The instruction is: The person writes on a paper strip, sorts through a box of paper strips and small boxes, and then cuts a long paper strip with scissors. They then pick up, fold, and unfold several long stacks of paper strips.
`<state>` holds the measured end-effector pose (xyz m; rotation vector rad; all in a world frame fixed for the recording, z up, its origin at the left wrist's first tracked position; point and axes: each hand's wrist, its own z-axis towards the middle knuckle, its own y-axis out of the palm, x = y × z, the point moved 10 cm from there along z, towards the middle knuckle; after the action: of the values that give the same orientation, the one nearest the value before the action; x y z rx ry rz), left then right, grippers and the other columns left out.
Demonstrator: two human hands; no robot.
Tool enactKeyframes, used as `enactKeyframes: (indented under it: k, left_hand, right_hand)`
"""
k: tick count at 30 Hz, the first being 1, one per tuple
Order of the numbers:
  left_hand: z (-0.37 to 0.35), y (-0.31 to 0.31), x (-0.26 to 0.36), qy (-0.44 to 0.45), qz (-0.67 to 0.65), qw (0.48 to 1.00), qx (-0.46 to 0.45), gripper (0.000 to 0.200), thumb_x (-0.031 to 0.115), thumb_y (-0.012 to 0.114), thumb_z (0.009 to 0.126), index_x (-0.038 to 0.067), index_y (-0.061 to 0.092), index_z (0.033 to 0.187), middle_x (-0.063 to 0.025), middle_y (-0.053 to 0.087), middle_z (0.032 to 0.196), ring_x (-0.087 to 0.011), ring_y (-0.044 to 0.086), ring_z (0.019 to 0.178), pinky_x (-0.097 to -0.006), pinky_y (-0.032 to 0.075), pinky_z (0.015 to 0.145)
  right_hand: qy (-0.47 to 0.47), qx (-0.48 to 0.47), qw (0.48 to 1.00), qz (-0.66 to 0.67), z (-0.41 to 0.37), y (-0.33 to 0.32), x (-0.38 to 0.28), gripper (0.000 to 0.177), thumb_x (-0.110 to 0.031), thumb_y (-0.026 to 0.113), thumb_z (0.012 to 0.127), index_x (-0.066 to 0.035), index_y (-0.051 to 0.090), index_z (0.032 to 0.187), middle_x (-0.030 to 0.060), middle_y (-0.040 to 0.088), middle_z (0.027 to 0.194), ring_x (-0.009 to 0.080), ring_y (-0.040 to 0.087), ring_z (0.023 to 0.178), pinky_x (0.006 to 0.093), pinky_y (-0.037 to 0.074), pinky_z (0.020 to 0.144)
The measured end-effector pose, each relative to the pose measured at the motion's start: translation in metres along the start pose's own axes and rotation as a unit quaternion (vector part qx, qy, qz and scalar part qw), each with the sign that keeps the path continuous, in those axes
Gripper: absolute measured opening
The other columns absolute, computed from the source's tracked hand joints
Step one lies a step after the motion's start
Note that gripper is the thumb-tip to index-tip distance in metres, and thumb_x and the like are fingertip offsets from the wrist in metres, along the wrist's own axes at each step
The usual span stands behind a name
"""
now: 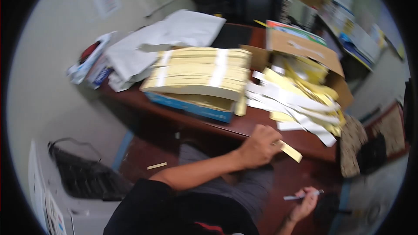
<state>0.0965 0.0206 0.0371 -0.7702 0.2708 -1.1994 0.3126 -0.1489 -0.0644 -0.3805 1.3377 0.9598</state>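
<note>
My left hand (261, 147) is closed on a small yellow paper strip (291, 152), just in front of the desk's near edge. The strip sticks out to the right of the fingers. Lower right, my right hand (306, 204) grips a slim whitish pen (301, 196), held roughly level. Behind my left hand, stacked bundles of yellow paper strips (196, 69) with white bands rest on a blue box (187, 105). Loose white and yellow paper strips (300, 100) spill across the desk from an open cardboard box (305, 45).
The dark red desk (257, 124) spans the middle. White sheeting (174, 30) and plastic bags (89, 58) lie at its left end. A grey machine (87, 182) stands lower left. One yellow strip (156, 165) lies on the floor. A patterned cushion-like thing (352, 143) is at the right.
</note>
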Motion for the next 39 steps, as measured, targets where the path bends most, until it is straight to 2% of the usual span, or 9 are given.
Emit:
enactKeyframes:
  k: [9,13,16,22,24,26,31,34,39]
  left_hand:
    - [-0.042,-0.137,0.003,0.023,-0.084,0.984,0.155,0.024,0.001,0.074,0.079,0.001,0.068,0.103,-0.0129,0.072,0.095,-0.0289,0.072,0.079,-0.0365,0.058,0.066]
    - [-0.105,-0.278,-0.076,-0.165,0.133,0.950,0.231,0.023,-0.004,0.074,0.078,0.005,0.073,0.099,-0.0120,0.075,0.087,-0.0255,0.074,0.069,-0.0338,0.060,0.060]
    - [-0.207,-0.411,-0.171,-0.322,0.194,0.801,0.465,0.013,0.001,0.062,0.096,0.003,0.066,0.083,-0.0094,0.074,0.076,-0.0146,0.072,0.067,-0.0300,0.057,0.060]
    - [-0.369,-0.555,-0.350,-0.480,0.535,0.640,0.271,0.017,0.019,0.071,0.088,0.004,0.076,0.085,-0.0233,0.073,0.084,-0.0419,0.072,0.081,-0.0484,0.057,0.076]
    - [-0.382,-0.563,-0.382,-0.495,0.519,0.655,0.238,0.017,0.018,0.071,0.086,0.002,0.076,0.087,-0.0245,0.072,0.085,-0.0450,0.070,0.082,-0.0500,0.056,0.076]
    - [-0.388,-0.567,-0.424,-0.484,0.529,0.676,0.168,0.023,0.021,0.072,0.084,-0.001,0.075,0.089,-0.0252,0.071,0.086,-0.0458,0.068,0.082,-0.0532,0.053,0.075]
    - [-0.423,-0.563,-0.516,-0.529,0.476,0.703,0.011,0.028,0.019,0.067,0.089,-0.002,0.077,0.103,-0.0256,0.073,0.107,-0.0412,0.070,0.102,-0.0462,0.053,0.092]
    - [-0.432,-0.567,-0.537,-0.448,0.449,0.772,0.039,0.035,0.010,0.063,0.092,-0.001,0.070,0.124,-0.0243,0.070,0.121,-0.0399,0.068,0.109,-0.0460,0.052,0.097]
    - [-0.450,-0.599,-0.525,-0.494,0.491,0.710,0.107,0.042,0.013,0.061,0.098,0.004,0.061,0.139,-0.0212,0.066,0.132,-0.0356,0.068,0.115,-0.0412,0.052,0.098]
  right_hand:
    - [-0.028,-0.082,0.995,-0.046,0.030,0.070,-0.018,0.037,-0.029,0.047,0.111,0.005,0.061,0.106,0.0150,0.063,0.087,0.0221,0.061,0.078,0.0346,0.055,0.075]
    - [-0.055,-0.126,0.988,-0.066,0.048,0.106,-0.023,0.039,-0.032,0.048,0.111,0.005,0.060,0.106,0.0162,0.063,0.086,0.0242,0.063,0.070,0.0338,0.058,0.058]
    - [-0.065,-0.143,0.984,-0.082,0.061,0.131,-0.029,0.039,-0.031,0.048,0.110,0.006,0.059,0.107,0.0170,0.063,0.083,0.0247,0.062,0.061,0.0343,0.059,0.048]
    - [-0.076,-0.144,0.963,-0.216,0.067,0.155,-0.040,0.028,-0.018,0.053,0.108,0.008,0.064,0.108,0.0156,0.066,0.086,0.0221,0.060,0.061,0.0287,0.055,0.052]
    - [-0.168,-0.160,0.937,-0.262,0.081,0.170,-0.034,0.028,-0.014,0.054,0.106,0.009,0.064,0.120,0.0109,0.068,0.106,0.0126,0.059,0.091,0.0279,0.048,0.085]
    - [-0.224,-0.162,0.874,-0.399,0.074,0.192,-0.045,0.028,0.001,0.058,0.096,0.011,0.068,0.120,0.0110,0.069,0.096,0.0159,0.061,0.083,0.0283,0.048,0.075]
    - [-0.228,-0.230,0.842,-0.432,0.085,0.250,-0.059,0.035,-0.005,0.065,0.096,0.005,0.066,0.129,0.0126,0.066,0.088,0.0187,0.059,0.075,0.0308,0.048,0.071]
    - [-0.202,-0.245,0.836,-0.447,0.100,0.254,-0.055,0.041,-0.011,0.059,0.102,0.001,0.059,0.142,0.0108,0.063,0.083,0.0187,0.057,0.074,0.0304,0.047,0.073]
    - [-0.059,-0.210,0.920,-0.327,0.129,0.223,-0.030,0.037,-0.013,0.056,0.105,0.000,0.051,0.139,0.0026,0.060,0.081,0.0086,0.049,0.073,0.0251,0.041,0.066]
